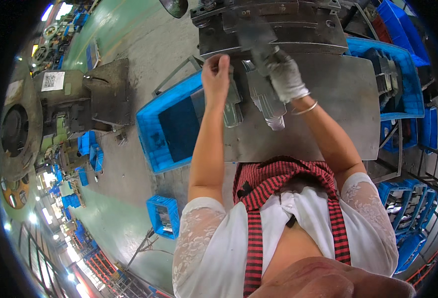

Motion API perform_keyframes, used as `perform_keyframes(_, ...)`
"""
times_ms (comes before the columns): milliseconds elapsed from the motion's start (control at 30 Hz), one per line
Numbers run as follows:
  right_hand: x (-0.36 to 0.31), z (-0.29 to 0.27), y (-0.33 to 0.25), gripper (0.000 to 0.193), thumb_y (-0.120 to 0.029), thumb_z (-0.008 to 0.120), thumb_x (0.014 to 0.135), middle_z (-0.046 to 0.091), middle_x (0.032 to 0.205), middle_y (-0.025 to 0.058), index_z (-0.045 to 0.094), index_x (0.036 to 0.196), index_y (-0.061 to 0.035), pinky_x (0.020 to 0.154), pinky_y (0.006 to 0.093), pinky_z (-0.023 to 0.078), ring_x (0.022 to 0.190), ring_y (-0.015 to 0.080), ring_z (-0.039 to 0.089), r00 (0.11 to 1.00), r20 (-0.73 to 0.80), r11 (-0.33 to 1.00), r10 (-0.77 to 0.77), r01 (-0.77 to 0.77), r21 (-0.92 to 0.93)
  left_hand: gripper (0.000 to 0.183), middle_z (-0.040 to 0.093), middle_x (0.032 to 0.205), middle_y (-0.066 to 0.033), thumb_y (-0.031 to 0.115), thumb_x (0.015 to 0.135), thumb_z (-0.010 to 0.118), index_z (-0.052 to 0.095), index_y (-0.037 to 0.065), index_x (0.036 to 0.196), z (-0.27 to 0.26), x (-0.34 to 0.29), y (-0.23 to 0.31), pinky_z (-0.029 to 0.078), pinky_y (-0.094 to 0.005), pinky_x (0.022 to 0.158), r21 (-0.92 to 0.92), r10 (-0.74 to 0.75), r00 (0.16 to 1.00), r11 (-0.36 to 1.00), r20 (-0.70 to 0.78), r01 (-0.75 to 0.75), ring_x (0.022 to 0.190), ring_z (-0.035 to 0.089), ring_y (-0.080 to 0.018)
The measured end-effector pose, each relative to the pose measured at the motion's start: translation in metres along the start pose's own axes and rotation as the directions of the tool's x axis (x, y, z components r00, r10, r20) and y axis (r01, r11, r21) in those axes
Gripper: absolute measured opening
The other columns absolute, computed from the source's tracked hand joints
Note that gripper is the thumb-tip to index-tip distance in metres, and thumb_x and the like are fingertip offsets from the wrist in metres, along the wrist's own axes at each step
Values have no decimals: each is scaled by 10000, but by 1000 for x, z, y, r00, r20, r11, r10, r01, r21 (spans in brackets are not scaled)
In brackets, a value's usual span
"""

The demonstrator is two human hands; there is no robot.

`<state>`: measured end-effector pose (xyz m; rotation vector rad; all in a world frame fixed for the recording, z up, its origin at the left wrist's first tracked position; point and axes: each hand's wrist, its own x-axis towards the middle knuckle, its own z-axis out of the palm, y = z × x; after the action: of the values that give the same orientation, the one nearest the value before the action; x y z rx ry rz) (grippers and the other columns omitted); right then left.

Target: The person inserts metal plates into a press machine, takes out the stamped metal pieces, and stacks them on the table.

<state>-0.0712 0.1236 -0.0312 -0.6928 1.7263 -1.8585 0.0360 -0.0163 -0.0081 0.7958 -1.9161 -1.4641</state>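
My right hand point(286, 79), in a whitish glove, is closed on a flat grey metal plate point(256, 37), which is smeared by motion at the front of the dark press die point(273, 25). My bare left hand point(215, 82) is raised at the left edge of the metal worktable point(338, 104), thumb apart from its bent fingers, with nothing visible in it. Beside its wrist lies a stack of shaped metal plates point(234, 111). A second, fanned-out stack of plates point(264, 97) lies on the table, partly under my right hand.
A blue bin point(147, 126) on a stand, with dark sheet metal inside, adjoins the table's left side. Another blue bin point(412, 84) at the right holds metal plates. A smaller blue crate point(154, 216) stands on the floor at lower left; a machine point(109, 94) is farther left.
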Motion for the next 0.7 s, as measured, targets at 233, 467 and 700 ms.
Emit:
perform_keyframes(233,106,-59,32,229,-135,428,810,584,940,136,549,971,-26,772,311,432,881,258,551,835,238,-48,-496,247,-968,698,559,918,-164,392,646,685,376,-6,1129,-37,-48,-62,438,-337,738,688,-144,989,716,-26,122,868,553,-282)
perform_keyframes(467,125,-61,47,204,-93,412,808,586,927,126,559,925,-13,789,289,430,884,252,548,853,249,-43,-459,259,-965,446,598,704,-142,401,717,625,557,-38,755,-60,-41,-66,474,-316,529,603,-522,853,682,6,413,680,607,-232)
perform_keyframes(700,106,-32,6,263,-193,397,849,580,945,153,548,966,-11,774,289,426,884,273,546,982,-181,835,-48,-60,-547,367,541,563,-74,324,816,527,530,-10,664,-98,-39,-77,378,-269,376,752,-60,993,658,105,-40,444,524,-158)
